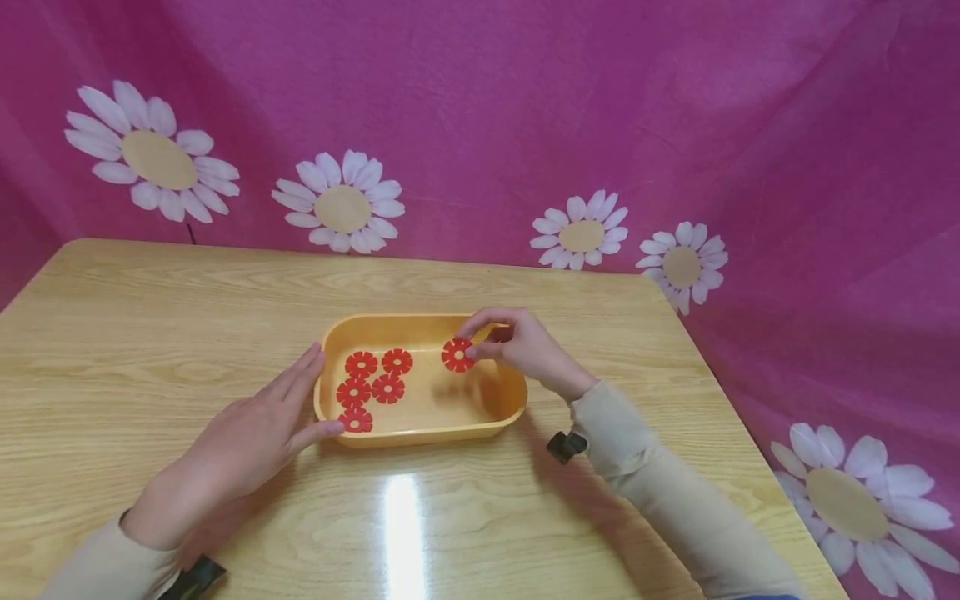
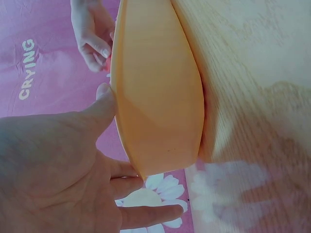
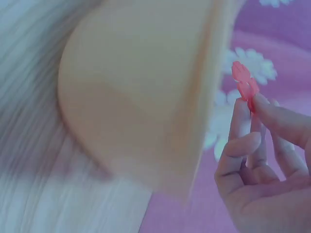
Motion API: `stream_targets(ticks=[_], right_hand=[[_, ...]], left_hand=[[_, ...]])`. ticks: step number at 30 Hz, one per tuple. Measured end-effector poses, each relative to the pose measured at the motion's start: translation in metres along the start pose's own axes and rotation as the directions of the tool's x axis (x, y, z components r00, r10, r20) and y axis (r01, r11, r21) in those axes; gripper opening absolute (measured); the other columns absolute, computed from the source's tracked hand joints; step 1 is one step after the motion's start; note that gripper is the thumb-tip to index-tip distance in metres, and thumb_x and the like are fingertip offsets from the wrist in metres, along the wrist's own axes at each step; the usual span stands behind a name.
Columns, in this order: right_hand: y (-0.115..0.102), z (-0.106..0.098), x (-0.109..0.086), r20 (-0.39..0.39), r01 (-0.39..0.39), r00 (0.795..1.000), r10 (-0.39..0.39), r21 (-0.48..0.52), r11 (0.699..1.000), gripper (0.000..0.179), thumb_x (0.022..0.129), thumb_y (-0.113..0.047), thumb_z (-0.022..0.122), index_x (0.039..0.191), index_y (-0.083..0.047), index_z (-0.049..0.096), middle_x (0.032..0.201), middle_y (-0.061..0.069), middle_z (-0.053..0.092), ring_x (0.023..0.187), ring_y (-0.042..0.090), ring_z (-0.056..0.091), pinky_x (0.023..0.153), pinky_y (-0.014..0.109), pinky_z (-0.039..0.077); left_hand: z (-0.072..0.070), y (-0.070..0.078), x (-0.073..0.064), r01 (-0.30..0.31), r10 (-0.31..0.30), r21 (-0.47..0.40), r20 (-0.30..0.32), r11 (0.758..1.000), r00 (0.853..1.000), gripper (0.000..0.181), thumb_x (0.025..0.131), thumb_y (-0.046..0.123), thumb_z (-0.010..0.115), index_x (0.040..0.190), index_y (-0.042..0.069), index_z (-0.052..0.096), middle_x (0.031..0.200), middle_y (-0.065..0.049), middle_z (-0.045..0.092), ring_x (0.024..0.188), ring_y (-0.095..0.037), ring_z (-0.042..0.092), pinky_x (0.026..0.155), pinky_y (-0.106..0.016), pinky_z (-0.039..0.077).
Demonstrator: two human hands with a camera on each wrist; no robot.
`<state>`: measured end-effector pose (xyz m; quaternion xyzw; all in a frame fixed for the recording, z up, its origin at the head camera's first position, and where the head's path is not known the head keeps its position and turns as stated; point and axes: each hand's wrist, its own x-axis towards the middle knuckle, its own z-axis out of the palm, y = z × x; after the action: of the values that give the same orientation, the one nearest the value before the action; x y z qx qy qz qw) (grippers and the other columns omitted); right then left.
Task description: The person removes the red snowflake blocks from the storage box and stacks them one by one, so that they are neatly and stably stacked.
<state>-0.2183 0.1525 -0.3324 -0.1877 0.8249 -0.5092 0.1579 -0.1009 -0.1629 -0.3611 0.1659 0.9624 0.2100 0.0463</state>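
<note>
Over crosswise tray [image 1: 431,436], right hand [image 1: 528,346] pinching face-up red disc [image 1: 452,357], left hand [image 1: 251,429] outstretched

You pinch one red notched disc [image 1: 451,358] with your right hand [image 1: 525,346], raised over the yellow tray's [image 1: 416,412] floor, its holed face toward you. Five matching red discs [image 1: 363,392] lie bunched at your tray's left end. The oblong, round-cornered tray stands upright on the counter [image 1: 187,333], your left hand [image 1: 251,429] touching it.
</note>
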Motion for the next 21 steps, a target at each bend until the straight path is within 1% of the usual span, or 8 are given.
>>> stream_targets(ticks=[3,5,8,11,14,17,19,21], right_hand=[[0.007,-0.02,-0.007,-0.075,-0.044,0.996,0.046,0.035,0.998,0.02,0.086,-0.003,0.074,0.106,-0.007,0.073,0.108,0.006,0.068,0.07,0.022,0.058,0.057,0.024,0.042],[0.013,-0.033,-0.012,-0.121,-0.062,0.99,0.066,0.038,0.997,0.02,0.087,-0.006,0.075,0.107,-0.007,0.073,0.11,0.006,0.068,0.072,0.02,0.06,0.059,0.025,0.043],[0.025,-0.052,-0.021,-0.184,-0.102,0.978,0.102,0.01,0.995,0.022,0.088,-0.012,0.074,0.11,-0.006,0.072,0.109,0.007,0.068,0.081,0.023,0.065,0.065,0.03,0.046],[0.04,-0.068,-0.029,-0.235,-0.157,0.961,0.147,-0.022,0.987,0.024,0.09,-0.014,0.072,0.112,-0.005,0.071,0.109,0.008,0.069,0.09,0.027,0.064,0.072,0.032,0.049],[0.057,-0.081,-0.037,-0.267,-0.198,0.947,0.18,-0.042,0.979,0.025,0.092,-0.014,0.07,0.114,-0.003,0.071,0.11,0.011,0.069,0.091,0.03,0.062,0.075,0.036,0.051],[0.071,-0.089,-0.044,-0.284,-0.233,0.936,0.21,-0.051,0.971,0.027,0.093,-0.014,0.068,0.117,-0.002,0.069,0.112,0.012,0.068,0.091,0.027,0.06,0.08,0.038,0.052],[0.078,-0.092,-0.049,-0.292,-0.27,0.924,0.249,-0.035,0.962,0.029,0.093,-0.014,0.068,0.119,-0.002,0.068,0.113,0.012,0.067,0.093,0.024,0.059,0.086,0.039,0.051],[0.083,-0.095,-0.053,-0.295,-0.303,0.913,0.282,-0.028,0.952,0.03,0.094,-0.015,0.066,0.121,-0.003,0.067,0.116,0.012,0.066,0.095,0.022,0.059,0.089,0.038,0.051]], left_hand=[[0.001,-0.001,0.001,0.005,-0.005,-0.005,0.009,1.0,1.0,0.098,0.092,0.06,0.056,0.156,0.001,0.013,0.162,-0.02,0.012,0.141,-0.045,0.027,0.1,-0.064,0.039],[0.0,-0.001,0.001,0.007,-0.007,-0.007,0.011,1.0,1.0,0.098,0.092,0.061,0.055,0.156,0.001,0.012,0.162,-0.019,0.012,0.141,-0.045,0.027,0.1,-0.064,0.038],[0.001,-0.001,0.001,0.001,-0.001,-0.005,0.008,1.0,1.0,0.097,0.092,0.059,0.056,0.156,0.0,0.013,0.162,-0.02,0.012,0.141,-0.045,0.027,0.1,-0.064,0.038],[0.001,-0.001,0.0,-0.007,0.007,0.002,0.0,1.0,1.0,0.096,0.093,0.057,0.057,0.156,-0.001,0.013,0.161,-0.02,0.012,0.14,-0.045,0.028,0.1,-0.063,0.039],[0.001,0.0,0.0,-0.008,0.008,0.007,-0.004,1.0,1.0,0.095,0.093,0.056,0.057,0.156,-0.001,0.014,0.161,-0.021,0.012,0.14,-0.046,0.028,0.099,-0.063,0.039],[0.0,0.0,0.001,-0.005,0.006,0.009,-0.004,1.0,1.0,0.095,0.093,0.057,0.057,0.155,-0.001,0.014,0.161,-0.021,0.012,0.14,-0.046,0.028,0.099,-0.063,0.039],[0.0,0.001,0.001,-0.004,0.004,0.008,-0.003,1.0,1.0,0.095,0.093,0.057,0.056,0.155,-0.001,0.014,0.161,-0.021,0.012,0.14,-0.046,0.029,0.099,-0.063,0.039],[0.0,0.001,0.001,-0.003,0.003,0.007,0.0,1.0,1.0,0.095,0.093,0.057,0.056,0.156,-0.001,0.014,0.161,-0.021,0.012,0.14,-0.046,0.029,0.1,-0.063,0.039]])
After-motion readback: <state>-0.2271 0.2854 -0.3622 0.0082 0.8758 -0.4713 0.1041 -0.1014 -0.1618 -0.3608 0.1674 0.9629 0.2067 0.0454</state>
